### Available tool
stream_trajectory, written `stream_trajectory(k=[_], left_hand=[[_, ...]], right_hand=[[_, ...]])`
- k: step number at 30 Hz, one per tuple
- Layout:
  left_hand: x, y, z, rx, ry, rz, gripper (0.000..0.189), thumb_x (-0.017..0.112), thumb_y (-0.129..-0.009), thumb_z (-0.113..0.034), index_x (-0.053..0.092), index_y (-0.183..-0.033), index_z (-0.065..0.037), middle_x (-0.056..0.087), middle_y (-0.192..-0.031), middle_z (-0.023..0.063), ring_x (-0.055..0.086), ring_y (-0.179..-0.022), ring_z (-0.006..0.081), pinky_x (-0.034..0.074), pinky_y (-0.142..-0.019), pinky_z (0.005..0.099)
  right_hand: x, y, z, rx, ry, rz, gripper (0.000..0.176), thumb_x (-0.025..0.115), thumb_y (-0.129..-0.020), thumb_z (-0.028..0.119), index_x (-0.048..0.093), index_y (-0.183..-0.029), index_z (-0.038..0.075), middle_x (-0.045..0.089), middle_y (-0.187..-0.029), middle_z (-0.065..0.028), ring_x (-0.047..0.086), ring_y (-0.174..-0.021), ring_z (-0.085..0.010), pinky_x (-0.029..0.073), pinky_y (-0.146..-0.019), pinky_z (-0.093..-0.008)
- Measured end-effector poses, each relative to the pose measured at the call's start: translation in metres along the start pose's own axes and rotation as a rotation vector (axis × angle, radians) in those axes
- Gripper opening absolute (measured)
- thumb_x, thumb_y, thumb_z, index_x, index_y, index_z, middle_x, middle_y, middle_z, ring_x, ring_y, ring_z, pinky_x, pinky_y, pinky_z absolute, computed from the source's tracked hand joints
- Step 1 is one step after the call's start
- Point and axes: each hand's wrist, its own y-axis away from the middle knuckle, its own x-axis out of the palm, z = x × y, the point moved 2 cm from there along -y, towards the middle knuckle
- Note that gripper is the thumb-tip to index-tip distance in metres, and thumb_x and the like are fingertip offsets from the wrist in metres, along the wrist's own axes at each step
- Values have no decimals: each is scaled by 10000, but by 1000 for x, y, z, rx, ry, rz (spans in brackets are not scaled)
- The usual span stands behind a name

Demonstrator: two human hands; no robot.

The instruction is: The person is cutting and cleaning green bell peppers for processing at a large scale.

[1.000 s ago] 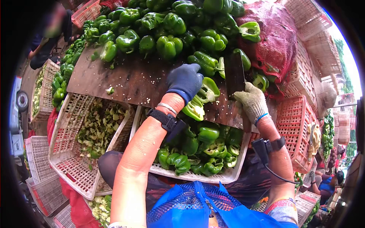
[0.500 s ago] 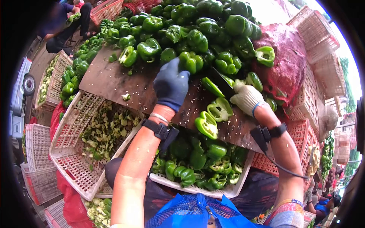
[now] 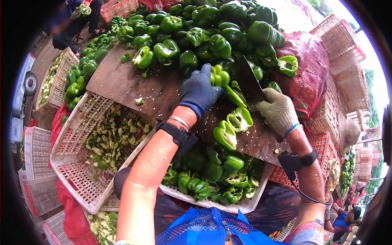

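Note:
My left hand (image 3: 200,90), in a blue glove, grips a green pepper (image 3: 219,76) above the wooden board (image 3: 163,94). My right hand (image 3: 277,110), in a pale knitted glove, is closed on the handle of a knife (image 3: 250,79), whose wide dark blade points up and away, just right of the pepper. Below the blade lies a long pepper piece (image 3: 234,97). Nearer to me on the board rest two cut pepper halves (image 3: 225,135), with pale seeds scattered around them. A large heap of green peppers (image 3: 196,38) covers the far side of the board.
A white crate with trimmings (image 3: 81,179) stands at the lower left, and a crate of peppers (image 3: 261,192) sits below the board. At the right are a red mesh sack (image 3: 304,73) and stacked crates (image 3: 339,41). Another person (image 3: 77,24) is at the upper left.
My left hand has moved right with a pepper in its grip. The knife has been raised and turned, its blade now fully visible, and my right hand has shifted slightly right.

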Motion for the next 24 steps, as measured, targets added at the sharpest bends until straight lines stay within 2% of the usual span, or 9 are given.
stream_trajectory(k=[5, 8, 10, 12, 14, 16, 18, 21, 24], left_hand=[[15, 6, 26, -14, 87, -95, 665, 776, -738, -265, 589, -1352, -90, 709, -1115, 219, 696, -1028, 396, 551, -928, 466], [19, -7, 53, -69, 211, -176, 523, 743, -731, -201, 680, -1228, -50, 729, -1064, 233, 720, -986, 371, 569, -902, 432], [14, -9, 71, -134, 285, -205, 419, 732, -722, -134, 740, -1122, -9, 754, -1016, 213, 744, -930, 320, 578, -877, 386], [13, -8, 86, -183, 483, -186, 420, 717, -727, -68, 733, -1137, 18, 766, -998, 171, 739, -897, 250, 577, -860, 355], [-5, 2, 79, -299, 751, -158, 431, 688, -730, 10, 710, -1158, 61, 750, -1037, 148, 719, -911, 220, 574, -840, 339], [-21, 9, 73, -318, 950, -197, 397, 719, -734, -23, 725, -1127, 34, 754, -1024, 144, 723, -904, 220, 571, -861, 340], [-31, 14, 70, -322, 1203, -205, 417, 703, -741, -5, 701, -1153, 53, 738, -1049, 134, 710, -901, 221, 564, -867, 337], [-44, 21, 54, -249, 1297, -230, 428, 680, -747, 13, 679, -1171, 69, 723, -1071, 129, 699, -897, 223, 557, -877, 330], [-60, 43, 34, -157, 1228, -151, 420, 713, -756, -18, 678, -1167, 62, 721, -1077, 115, 689, -939, 200, 553, -889, 319]], right_hand=[[9, -10, 31, -118, -8, -139, 274, 675, -858, 195, 706, -1087, 48, 711, -828, -213, 706, -794, -385, 542, -741, -446], [-3, -6, 32, -53, -115, -174, 267, 668, -871, 182, 701, -1098, 46, 702, -787, -197, 711, -730, -320, 538, -697, -428], [-16, 10, 18, 257, -381, -33, 249, 665, -862, 154, 713, -1078, 40, 654, -716, -25, 602, -624, -105, 495, -592, -295], [-17, 37, -13, 271, -545, 14, 237, 657, -864, 143, 713, -1059, 21, 612, -710, 9, 569, -578, -79, 468, -541, -249], [-11, 69, -61, 230, -470, 29, 240, 652, -872, 139, 710, -1060, 2, 604, -703, -5, 553, -546, -85, 471, -502, -254], [-5, 102, -84, 524, -617, 150, 242, 657, -875, 136, 710, -1068, -1, 640, -755, -24, 614, -666, -97, 500, -599, -266], [11, 120, -124, 502, -556, 159, 271, 652, -880, 147, 701, -1088, -21, 663, -775, -35, 643, -724, -123, 528, -673, -291], [24, 125, -163, 288, -327, -95, 339, 671, -883, 185, 680, -1165, -2, 709, -882, -94, 688, -803, -224, 558, -765, -365], [9, 125, -147, 77, 248, -406, 402, 693, -881, 183, 656, -1241, 11, 724, -1060, -146, 696, -965, -272, 541, -896, -362]])
